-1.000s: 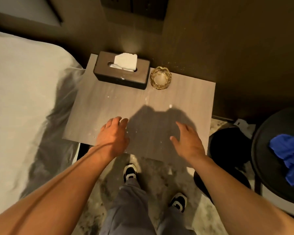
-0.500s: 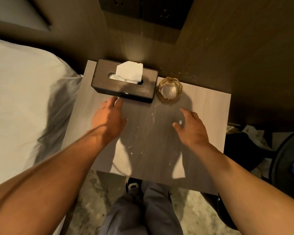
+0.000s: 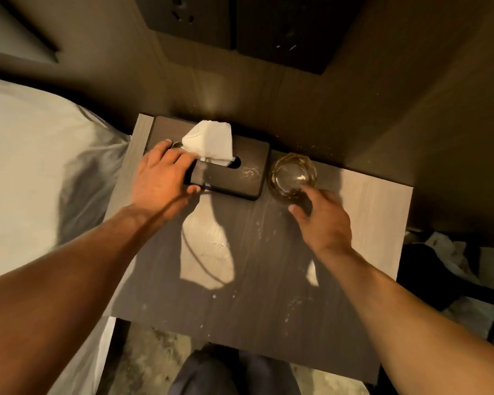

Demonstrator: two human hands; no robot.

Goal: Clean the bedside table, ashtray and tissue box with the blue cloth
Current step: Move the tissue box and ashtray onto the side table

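Left hand (image 3: 166, 175) grips the tissue box (image 3: 228, 178) end, its long axis running rightward toward the ashtray (image 3: 293, 175). Right hand (image 3: 322, 220), open, apparently touches the ashtray's near rim; blue cloth unseen.

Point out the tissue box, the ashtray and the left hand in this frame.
tissue box (image 3: 228, 178): head view, on the bare dark lid right of the slot.
ashtray (image 3: 293, 173): head view, on the clear glass bottom inside the rim.
left hand (image 3: 161, 181): head view, on the back of the hand gripping the box's left end.

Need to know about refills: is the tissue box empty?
Not empty: a white tissue stands out of the tissue box slot. How many remain, cannot tell.
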